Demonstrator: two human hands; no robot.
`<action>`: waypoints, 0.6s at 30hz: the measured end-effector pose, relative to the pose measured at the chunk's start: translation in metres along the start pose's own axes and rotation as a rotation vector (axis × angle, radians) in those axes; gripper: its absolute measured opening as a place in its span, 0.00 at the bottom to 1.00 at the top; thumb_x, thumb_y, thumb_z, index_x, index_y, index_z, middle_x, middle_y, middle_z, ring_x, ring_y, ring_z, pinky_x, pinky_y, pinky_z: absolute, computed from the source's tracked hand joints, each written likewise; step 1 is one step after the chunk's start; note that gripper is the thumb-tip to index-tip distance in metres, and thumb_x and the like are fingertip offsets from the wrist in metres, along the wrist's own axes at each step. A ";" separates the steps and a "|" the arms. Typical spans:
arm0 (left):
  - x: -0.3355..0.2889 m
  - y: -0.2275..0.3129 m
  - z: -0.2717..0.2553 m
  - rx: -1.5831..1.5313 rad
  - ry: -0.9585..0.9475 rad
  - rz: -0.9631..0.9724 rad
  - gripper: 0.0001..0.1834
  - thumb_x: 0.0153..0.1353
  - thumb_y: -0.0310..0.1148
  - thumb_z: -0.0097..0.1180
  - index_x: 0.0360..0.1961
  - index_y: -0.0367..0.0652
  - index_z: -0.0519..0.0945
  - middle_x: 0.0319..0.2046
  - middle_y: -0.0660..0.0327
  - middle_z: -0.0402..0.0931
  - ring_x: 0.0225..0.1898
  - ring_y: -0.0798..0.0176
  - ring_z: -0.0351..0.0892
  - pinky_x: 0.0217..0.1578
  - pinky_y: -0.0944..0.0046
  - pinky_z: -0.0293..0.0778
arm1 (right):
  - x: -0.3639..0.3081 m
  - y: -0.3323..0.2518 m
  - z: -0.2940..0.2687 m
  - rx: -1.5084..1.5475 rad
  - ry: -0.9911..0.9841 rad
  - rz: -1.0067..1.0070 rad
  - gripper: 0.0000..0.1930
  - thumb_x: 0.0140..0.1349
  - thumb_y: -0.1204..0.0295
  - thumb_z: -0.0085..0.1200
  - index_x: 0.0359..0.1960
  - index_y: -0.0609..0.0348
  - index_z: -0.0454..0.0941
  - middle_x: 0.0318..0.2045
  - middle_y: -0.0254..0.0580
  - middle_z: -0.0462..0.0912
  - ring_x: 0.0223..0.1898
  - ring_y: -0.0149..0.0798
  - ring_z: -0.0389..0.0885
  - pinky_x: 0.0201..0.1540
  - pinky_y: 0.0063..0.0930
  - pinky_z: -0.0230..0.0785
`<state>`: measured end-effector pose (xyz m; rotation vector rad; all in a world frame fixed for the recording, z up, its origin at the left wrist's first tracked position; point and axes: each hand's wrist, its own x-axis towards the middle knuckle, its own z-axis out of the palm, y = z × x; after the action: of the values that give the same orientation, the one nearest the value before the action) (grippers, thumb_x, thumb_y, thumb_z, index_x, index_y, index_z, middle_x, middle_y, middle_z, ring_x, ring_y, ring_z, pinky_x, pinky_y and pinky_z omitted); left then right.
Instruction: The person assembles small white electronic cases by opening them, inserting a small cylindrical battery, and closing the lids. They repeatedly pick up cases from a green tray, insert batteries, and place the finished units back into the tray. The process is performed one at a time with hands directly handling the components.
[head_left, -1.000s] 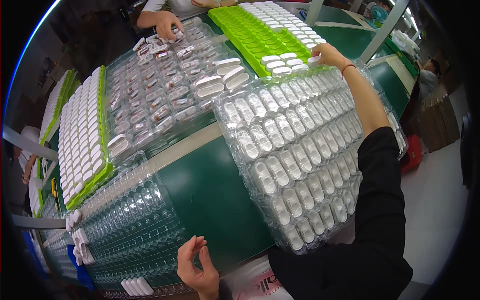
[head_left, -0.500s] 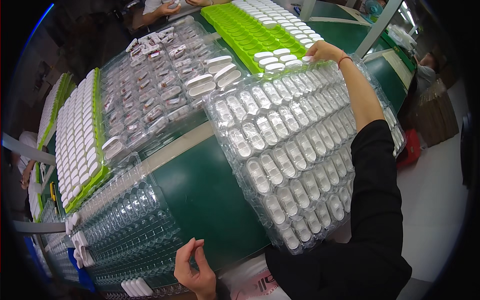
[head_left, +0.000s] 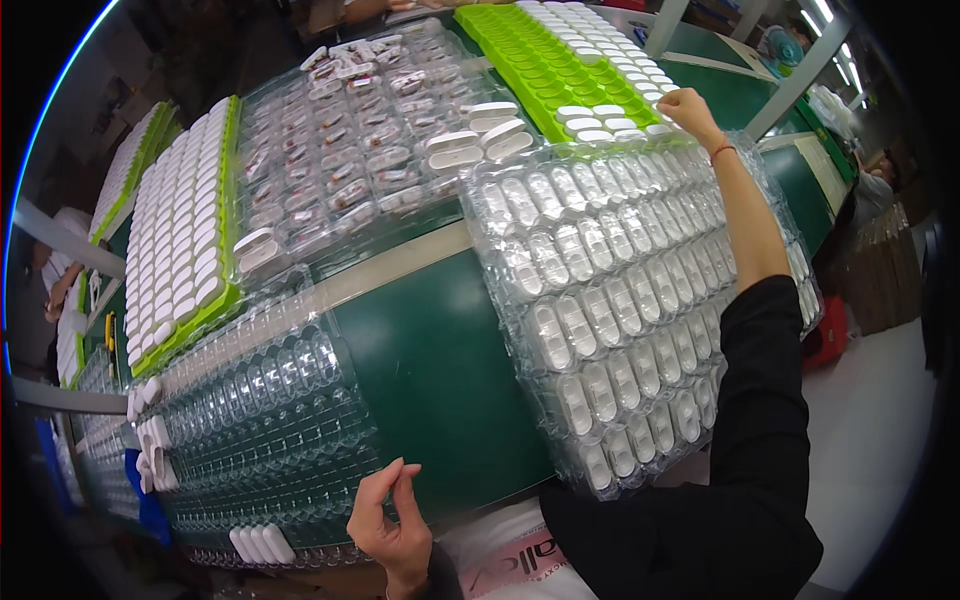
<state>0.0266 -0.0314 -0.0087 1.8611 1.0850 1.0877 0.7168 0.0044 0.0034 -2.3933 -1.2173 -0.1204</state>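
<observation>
At one o'clock, the right hand (head_left: 690, 112) is at the near corner of a lime-green tray (head_left: 545, 72); its fingers are bunched, and whether they grip anything cannot be told. White cases (head_left: 592, 125) sit along that tray's right side and near end, beside bare hollows. At three o'clock, a clear tray (head_left: 540, 385) carries rows of white oval shells (head_left: 604, 318). At seven, the left hand (head_left: 388, 520) pinches its thumb and fingertips together over the green table (head_left: 430, 370).
</observation>
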 end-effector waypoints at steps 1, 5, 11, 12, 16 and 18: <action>0.001 0.000 0.000 -0.014 -0.001 0.005 0.11 0.59 0.11 0.54 0.42 0.30 0.80 0.31 0.52 0.83 0.32 0.61 0.82 0.37 0.68 0.76 | -0.003 -0.013 -0.007 0.039 0.094 -0.006 0.13 0.55 0.65 0.62 0.36 0.62 0.87 0.31 0.48 0.87 0.34 0.41 0.86 0.42 0.31 0.76; 0.006 0.001 0.001 -0.041 -0.088 0.001 0.09 0.65 0.16 0.51 0.44 0.30 0.80 0.34 0.53 0.81 0.36 0.64 0.82 0.40 0.68 0.79 | -0.035 -0.143 -0.022 0.416 0.048 -0.307 0.12 0.65 0.71 0.56 0.46 0.66 0.82 0.40 0.47 0.87 0.43 0.35 0.85 0.48 0.26 0.75; 0.000 0.010 -0.003 -0.070 0.001 0.064 0.12 0.58 0.13 0.58 0.42 0.35 0.82 0.33 0.54 0.84 0.34 0.60 0.84 0.37 0.67 0.78 | -0.199 -0.359 -0.051 1.076 -0.542 -1.162 0.14 0.69 0.76 0.50 0.52 0.71 0.77 0.48 0.62 0.81 0.52 0.54 0.81 0.57 0.47 0.75; 0.003 0.018 -0.002 -0.054 0.032 0.105 0.12 0.58 0.13 0.58 0.42 0.35 0.82 0.34 0.54 0.84 0.34 0.60 0.84 0.37 0.67 0.78 | -0.222 -0.376 -0.055 1.238 -0.705 -1.271 0.13 0.68 0.76 0.49 0.51 0.71 0.77 0.48 0.62 0.81 0.52 0.54 0.81 0.56 0.47 0.75; -0.007 0.006 -0.003 -0.131 -0.015 0.070 0.12 0.57 0.13 0.59 0.42 0.35 0.82 0.35 0.54 0.85 0.35 0.58 0.85 0.37 0.66 0.79 | -0.269 -0.404 -0.069 1.603 -1.125 -1.340 0.12 0.68 0.77 0.49 0.49 0.71 0.77 0.46 0.61 0.80 0.50 0.54 0.81 0.54 0.48 0.75; -0.005 0.008 -0.007 -0.149 -0.037 0.078 0.12 0.58 0.14 0.59 0.42 0.35 0.82 0.34 0.54 0.85 0.35 0.59 0.85 0.37 0.66 0.79 | -0.282 -0.409 -0.071 1.685 -1.252 -1.310 0.11 0.67 0.78 0.49 0.48 0.71 0.77 0.46 0.61 0.80 0.50 0.54 0.81 0.53 0.49 0.75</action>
<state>0.0212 -0.0380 -0.0006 1.8105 0.8919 1.1427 0.2335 -0.0278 0.1333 0.1528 -1.8072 1.4473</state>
